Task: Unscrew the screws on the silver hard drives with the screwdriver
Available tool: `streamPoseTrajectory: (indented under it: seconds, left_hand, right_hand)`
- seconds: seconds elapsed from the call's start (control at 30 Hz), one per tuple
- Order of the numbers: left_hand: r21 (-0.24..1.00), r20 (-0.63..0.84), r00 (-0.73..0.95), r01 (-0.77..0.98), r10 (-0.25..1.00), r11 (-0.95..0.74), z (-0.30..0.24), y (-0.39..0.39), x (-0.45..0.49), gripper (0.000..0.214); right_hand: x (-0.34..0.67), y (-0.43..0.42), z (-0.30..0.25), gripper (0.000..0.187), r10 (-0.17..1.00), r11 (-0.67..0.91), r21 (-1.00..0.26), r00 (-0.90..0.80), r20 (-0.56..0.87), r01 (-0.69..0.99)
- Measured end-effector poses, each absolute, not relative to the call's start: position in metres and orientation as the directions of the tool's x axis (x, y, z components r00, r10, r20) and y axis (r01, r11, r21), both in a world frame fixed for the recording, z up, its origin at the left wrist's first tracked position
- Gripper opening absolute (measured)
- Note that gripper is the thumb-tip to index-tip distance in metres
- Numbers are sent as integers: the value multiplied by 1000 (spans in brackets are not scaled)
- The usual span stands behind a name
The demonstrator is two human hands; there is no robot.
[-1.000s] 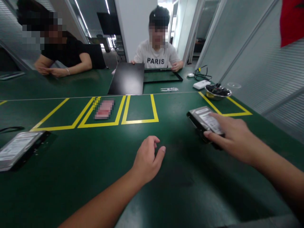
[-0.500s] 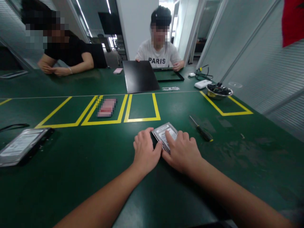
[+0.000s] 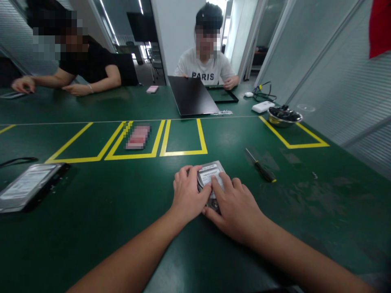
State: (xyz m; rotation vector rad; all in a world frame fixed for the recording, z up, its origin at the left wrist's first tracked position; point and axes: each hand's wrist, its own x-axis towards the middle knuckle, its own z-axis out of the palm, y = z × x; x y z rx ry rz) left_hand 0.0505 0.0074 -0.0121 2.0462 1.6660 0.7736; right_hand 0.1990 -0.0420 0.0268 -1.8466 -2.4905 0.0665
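Note:
A small silver hard drive [image 3: 210, 170] with a white label lies between my hands on the green table [image 3: 128, 228]. My left hand [image 3: 190, 191] closes on its left side, with the thumb across the label. From the right, my right hand [image 3: 233, 201] grips it, fingers on the label and thumb at the near end. Parts of the drive are hidden beneath the fingers. To the right of my hands lies a screwdriver [image 3: 262, 169] with a black and yellow handle. A larger hard drive [image 3: 27, 185] rests at the far left.
Yellow tape frames [image 3: 183, 154] mark the table; one holds a pink, blurred item [image 3: 138, 137]. A metal bowl [image 3: 284, 122] of dark pieces stands at the back right, near a white box [image 3: 262, 106]. Opposite, a person in white [image 3: 201, 65] holds a black panel [image 3: 195, 95]; another person [image 3: 88, 65] sits left.
The small hard drive has turned and come slightly nearer, with my right hand shifting towards me. Across the table, the black panel has moved right, and the left person's hand has reached outward.

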Motion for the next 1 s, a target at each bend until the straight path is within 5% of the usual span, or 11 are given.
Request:
streamPoseTrajectory:
  seconds: [0.2, 0.37, 0.47, 0.6, 0.73, 1.0]
  left_hand:
    - [595, 135, 187, 770, 973, -230, -8, 9, 50, 55]
    - [543, 87, 254, 799, 963, -260, -7, 9, 51, 57]
    - [519, 89, 270, 809, 959, -277, -8, 8, 51, 55]
    - [511, 98, 287, 807, 953, -296, -10, 8, 50, 73]
    - [518, 97, 287, 803, 953, -295, -12, 11, 49, 72]
    - [507, 126, 293, 802, 948, -316, -12, 11, 50, 71]
  right_hand:
    - [210, -51, 26, 63, 914, 403, -273, -402, 60, 874]
    - [251, -39, 35, 41, 815, 549, -330, -579, 10, 768]
    - [293, -30, 43, 27, 879, 443, -393, -477, 11, 806]
    - [366, -19, 44, 32, 993, 119, -198, -113, 40, 973]
    - [437, -11, 32, 40, 980, -195, 39, 196, -17, 980]
    - [481, -6, 3, 55, 928, -369, 120, 359, 96, 922]
